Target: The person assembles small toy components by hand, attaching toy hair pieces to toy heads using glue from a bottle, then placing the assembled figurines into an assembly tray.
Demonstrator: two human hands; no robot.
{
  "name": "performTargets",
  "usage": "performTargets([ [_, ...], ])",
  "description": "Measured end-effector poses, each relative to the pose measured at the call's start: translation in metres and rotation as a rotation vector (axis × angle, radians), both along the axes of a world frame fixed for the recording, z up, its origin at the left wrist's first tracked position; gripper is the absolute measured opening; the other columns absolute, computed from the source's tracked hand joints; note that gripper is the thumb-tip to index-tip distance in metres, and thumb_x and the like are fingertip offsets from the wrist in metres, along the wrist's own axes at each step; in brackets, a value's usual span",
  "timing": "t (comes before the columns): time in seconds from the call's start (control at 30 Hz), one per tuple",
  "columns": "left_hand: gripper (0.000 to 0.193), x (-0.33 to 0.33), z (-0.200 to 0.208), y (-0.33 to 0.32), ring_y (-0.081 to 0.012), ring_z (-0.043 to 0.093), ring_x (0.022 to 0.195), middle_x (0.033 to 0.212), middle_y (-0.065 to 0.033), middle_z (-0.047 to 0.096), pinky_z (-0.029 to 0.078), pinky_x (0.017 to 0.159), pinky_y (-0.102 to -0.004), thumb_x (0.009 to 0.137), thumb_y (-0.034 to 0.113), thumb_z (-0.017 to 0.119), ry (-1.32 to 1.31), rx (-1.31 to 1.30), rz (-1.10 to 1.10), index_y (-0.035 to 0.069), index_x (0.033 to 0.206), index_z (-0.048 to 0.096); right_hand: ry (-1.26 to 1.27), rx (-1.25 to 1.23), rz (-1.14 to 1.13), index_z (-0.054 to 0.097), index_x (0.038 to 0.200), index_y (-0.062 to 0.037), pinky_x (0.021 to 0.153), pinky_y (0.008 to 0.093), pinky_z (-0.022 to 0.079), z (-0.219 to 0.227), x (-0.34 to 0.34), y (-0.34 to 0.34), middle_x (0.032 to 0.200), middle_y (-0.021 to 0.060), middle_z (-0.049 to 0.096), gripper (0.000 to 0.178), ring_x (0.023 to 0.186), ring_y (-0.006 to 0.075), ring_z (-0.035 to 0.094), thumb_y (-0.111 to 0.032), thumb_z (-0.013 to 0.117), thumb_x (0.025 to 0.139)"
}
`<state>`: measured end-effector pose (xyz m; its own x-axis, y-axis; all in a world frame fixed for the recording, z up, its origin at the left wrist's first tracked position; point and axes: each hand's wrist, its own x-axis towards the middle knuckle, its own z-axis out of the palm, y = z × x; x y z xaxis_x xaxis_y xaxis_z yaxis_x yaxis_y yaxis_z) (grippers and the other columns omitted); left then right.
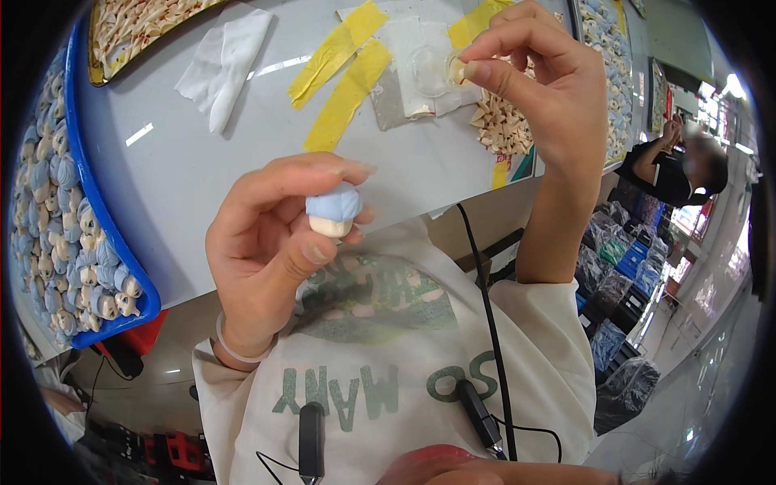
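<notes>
By the near edge of the bench (174, 194), the left hand (257, 222) held a blue-and-cream figure (332, 212) that slack fingers could have dropped; farther right, the right hand (551, 77) pinched a pale piece (456, 73) that squeezing might have bent.

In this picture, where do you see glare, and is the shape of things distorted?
Head view: pale streaks of reflected light on the grey table, left of the left hand; head view: a bright light glares at upper right; head view: black corners, with the blue tray looking bowed, perhaps partly from the lens.
</notes>
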<state>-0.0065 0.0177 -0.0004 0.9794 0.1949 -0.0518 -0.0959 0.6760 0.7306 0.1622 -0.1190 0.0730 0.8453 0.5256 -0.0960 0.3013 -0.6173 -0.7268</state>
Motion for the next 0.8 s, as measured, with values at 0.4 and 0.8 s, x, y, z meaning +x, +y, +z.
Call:
performTargets([
  [0.4,0.042,0.004,0.000,-0.008,-0.0193,0.055,0.088,0.105,-0.0168,0.049,0.048,0.075,-0.0262,0.071,0.004,0.067,-0.029,-0.161,0.006,-0.003,0.107,0.046,0.149,0.594,0.088,0.051,0.079,0.0000,0.061,0.0208,0.032,-0.015,-0.040,-0.020,0.077,0.0059,0.046,0.022,0.068,0.0123,0.042,-0.011,0.068,0.070],
  [0.8,0.041,0.002,0.013,-0.008,-0.0216,0.052,0.089,0.095,-0.0130,0.048,0.046,0.073,-0.0295,0.066,0.014,0.072,-0.104,0.741,0.131,-0.002,0.098,0.052,0.365,0.724,0.075,0.052,0.073,-0.0042,0.058,0.0198,0.029,-0.027,-0.086,-0.012,0.075,0.0055,0.046,0.025,0.066,0.0104,0.040,-0.016,0.073,0.066],
])
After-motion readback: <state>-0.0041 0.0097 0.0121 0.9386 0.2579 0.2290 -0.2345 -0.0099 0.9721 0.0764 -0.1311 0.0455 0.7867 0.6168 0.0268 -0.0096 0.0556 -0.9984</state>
